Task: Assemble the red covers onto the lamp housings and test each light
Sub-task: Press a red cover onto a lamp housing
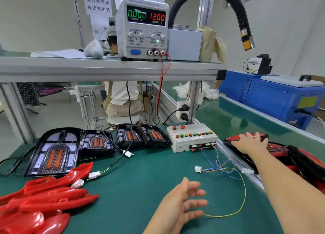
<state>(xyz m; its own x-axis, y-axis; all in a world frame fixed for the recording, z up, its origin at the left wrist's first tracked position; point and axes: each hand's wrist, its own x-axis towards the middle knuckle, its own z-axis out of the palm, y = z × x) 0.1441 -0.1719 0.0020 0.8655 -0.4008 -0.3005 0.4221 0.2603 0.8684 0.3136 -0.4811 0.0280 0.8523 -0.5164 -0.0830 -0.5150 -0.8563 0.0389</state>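
Several black lamp housings [54, 151] with orange inserts lie in a row at the back left of the green mat. Beside them, a pile of glossy red covers [44, 196] fills the front left corner. My right hand [249, 142] rests flat, fingers spread, on an assembled red-and-black lamp [279, 149] lying on the conveyor at the right. My left hand [182, 202] hovers empty above the mat at front centre, fingers relaxed. The white test box [191, 137] with coloured buttons stands at the back centre; its loose white connector [198, 168] lies on the mat.
A power supply [142, 27] reading 12.00 V stands on the upper shelf, with red leads dropping to the bench. A blue machine [274, 94] stands beyond the green conveyor belt [228, 114]. A black hose [241, 13] arches overhead. A person sits behind the bench.
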